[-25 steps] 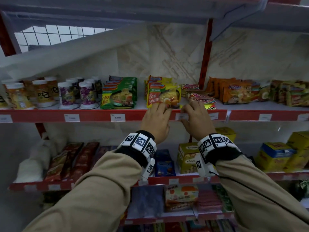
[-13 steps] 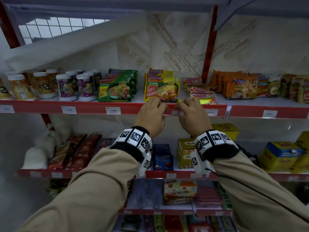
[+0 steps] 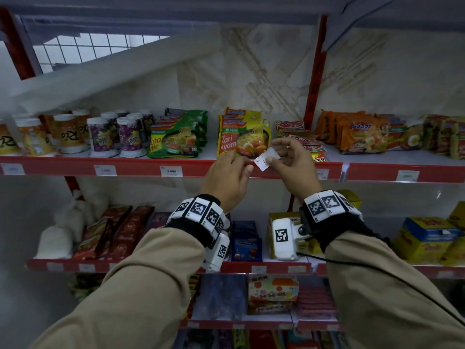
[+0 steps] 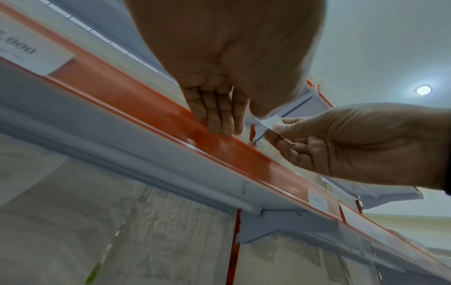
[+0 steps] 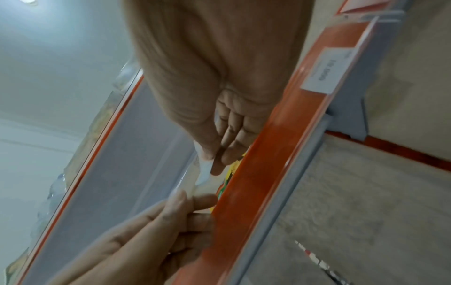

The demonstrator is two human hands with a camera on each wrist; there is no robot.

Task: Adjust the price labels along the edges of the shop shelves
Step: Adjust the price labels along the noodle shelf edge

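Observation:
My right hand [image 3: 270, 159] pinches a small white price label [image 3: 261, 164] between thumb and forefinger, tilted and lifted free just above the red shelf-edge strip [image 3: 191, 168]. My left hand [image 3: 241, 165] is beside it, and the left wrist view shows its straight fingers [image 4: 214, 115] resting on the strip [image 4: 146, 108]. There the label [image 4: 268, 122] shows in the other hand's pinch, right of those fingers. The right wrist view shows the thumb and forefinger [image 5: 214, 158] on the label [image 5: 204, 169], with my left hand [image 5: 158, 231] below against the strip [image 5: 280, 135].
Other labels sit in the strip: one reading 5.000 [image 3: 171, 171] to the left, one [image 3: 105, 170] further left, one [image 3: 407, 175] on the right section. Noodle packets [image 3: 242, 139] and cups [image 3: 103, 137] stand on the shelf behind. Lower shelves hold boxes and sachets.
Both hands were at the strip on a label. My right hand has now drawn the label out and lifted it; my left hand stays at the strip.

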